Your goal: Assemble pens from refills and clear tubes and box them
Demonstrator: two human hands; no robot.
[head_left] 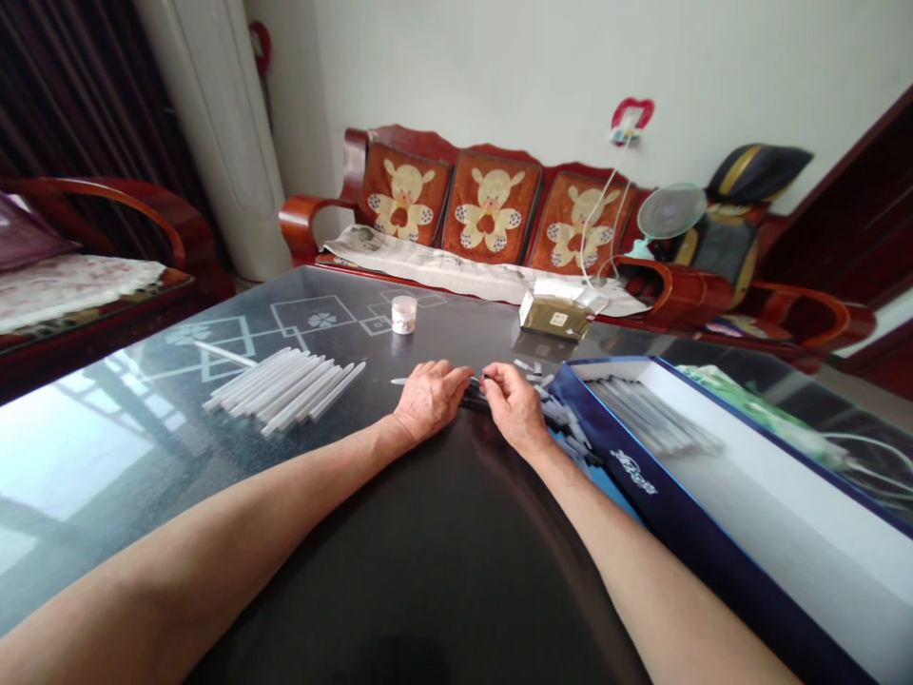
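My left hand (434,398) is closed around a thin pen, whose pale tip (398,381) sticks out on its left side. Close beside it, my right hand (514,407) pinches a small black piece (486,378), too small to name surely. Several dark sticks (475,398) lie on the table between and under the hands. A pile of white pen barrels (285,388) is spread to the left. Many small grey and black pen caps (567,423) lie to the right of my right hand, against the box.
A long blue box (606,466) with a white inside holds a row of thin, clear-looking sticks (652,416). Farther back on the dark table (456,323) stand a small white jar (403,315) and a tissue box (557,314). A green plastic bag (756,409) lies beyond the box.
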